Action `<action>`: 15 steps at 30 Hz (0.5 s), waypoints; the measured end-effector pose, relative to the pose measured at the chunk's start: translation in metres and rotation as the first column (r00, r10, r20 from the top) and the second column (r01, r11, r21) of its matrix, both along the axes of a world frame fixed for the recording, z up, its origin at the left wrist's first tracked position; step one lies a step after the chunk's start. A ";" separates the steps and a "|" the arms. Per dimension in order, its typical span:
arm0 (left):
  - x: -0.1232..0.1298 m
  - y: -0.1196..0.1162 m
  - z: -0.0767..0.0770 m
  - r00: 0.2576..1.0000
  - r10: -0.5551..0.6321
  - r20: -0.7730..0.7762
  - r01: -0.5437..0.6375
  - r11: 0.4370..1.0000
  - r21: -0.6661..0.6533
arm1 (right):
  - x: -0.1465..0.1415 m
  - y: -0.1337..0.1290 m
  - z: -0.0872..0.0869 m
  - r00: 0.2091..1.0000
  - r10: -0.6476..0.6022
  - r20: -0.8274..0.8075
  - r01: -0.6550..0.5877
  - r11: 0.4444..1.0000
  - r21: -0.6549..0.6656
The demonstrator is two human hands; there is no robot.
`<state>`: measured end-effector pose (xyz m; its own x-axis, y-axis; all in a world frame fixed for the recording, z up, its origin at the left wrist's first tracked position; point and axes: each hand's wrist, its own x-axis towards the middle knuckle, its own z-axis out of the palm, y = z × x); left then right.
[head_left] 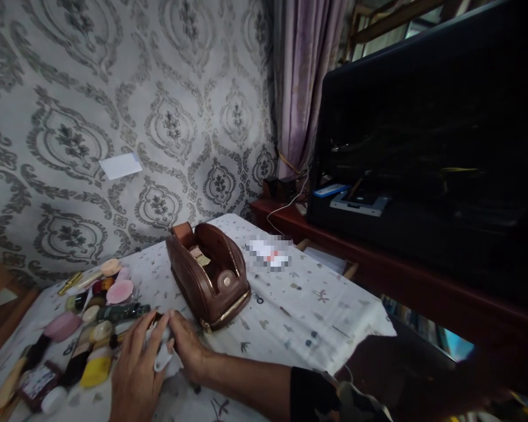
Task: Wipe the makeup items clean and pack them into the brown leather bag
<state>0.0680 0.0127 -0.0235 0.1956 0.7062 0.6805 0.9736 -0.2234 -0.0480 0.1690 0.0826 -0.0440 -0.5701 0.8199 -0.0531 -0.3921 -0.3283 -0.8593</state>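
White crumpled piece [162, 356]: one, between my hands, on the near side of the table [290, 316]; loose part points toward me, long axis hidden by my fingers. My left hand [137, 354]: fingers bent, closed over it. My right hand [188, 347]: curled, thumb side gripping it. Brown bag [187, 281]: one, unzipped, just beyond my right hand; long axis from the table's wall edge toward me, gold-zipped end nearest. Cosmetics, assorted, toward the left edge: pink compact [120, 291], dark tube [118, 312], yellow-based bottle [96, 368].
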 end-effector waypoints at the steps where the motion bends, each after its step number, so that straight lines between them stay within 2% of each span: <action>1: 0.000 0.001 -0.002 1.000 -0.004 -0.005 0.004 1.000 0.000 | 0.003 -0.001 0.001 0.998 -0.049 0.032 0.045 0.995 0.094; 3: -0.003 0.002 -0.007 1.000 0.000 0.016 0.000 1.000 -0.010 | 0.007 -0.001 0.003 0.990 -0.112 0.087 0.091 0.972 0.218; 6: -0.011 0.000 -0.013 0.995 0.005 0.096 -0.002 0.999 -0.035 | 0.011 -0.001 0.004 0.977 -0.109 0.184 0.042 0.941 0.336; 9: -0.016 -0.003 -0.015 0.968 -0.002 0.251 0.021 0.997 -0.071 | 0.012 -0.003 0.006 0.951 -0.120 0.287 -0.013 0.907 0.421; 12: -0.018 -0.004 -0.010 0.897 0.024 0.442 0.019 0.996 -0.092 | 0.015 -0.008 0.010 0.908 -0.139 0.394 -0.079 0.869 0.488; 15: -0.019 -0.004 -0.003 0.784 0.085 0.616 -0.002 0.991 -0.134 | 0.020 -0.014 0.014 0.882 -0.170 0.439 -0.129 0.809 0.573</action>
<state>0.0485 0.0083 -0.0266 -0.2707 0.7873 0.5540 0.7930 -0.1439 0.5919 0.1891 0.0691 -0.0300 -0.5848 0.7901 0.1834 0.0851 0.2847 -0.9548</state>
